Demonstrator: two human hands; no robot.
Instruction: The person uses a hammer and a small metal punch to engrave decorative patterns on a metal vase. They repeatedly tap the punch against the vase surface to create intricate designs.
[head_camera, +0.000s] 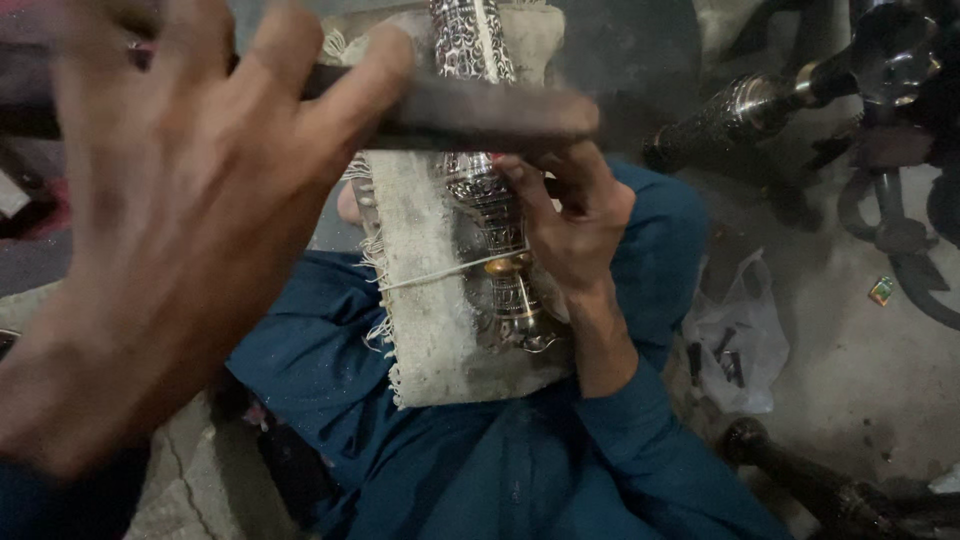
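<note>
An engraved silver metal tube (485, 195) with a brass ring lies lengthwise on a grey fringed cloth pad (425, 310), tied down by a white string and resting on my lap in blue clothing. My right hand (575, 225) is closed around the tube's middle, pressing it onto the pad. My left hand (170, 220) is large and blurred at the left. Its fingers wrap over a long dark flat bar (480, 115), which lies crosswise above the tube's upper part.
On the concrete floor to the right are a crumpled clear plastic bag (742, 335) with small dark parts, a dark engraved stem with a silver collar (745, 105), another dark stem (820, 490) at bottom right, curved dark metal pieces (900, 240) and a small green wrapper (881, 290).
</note>
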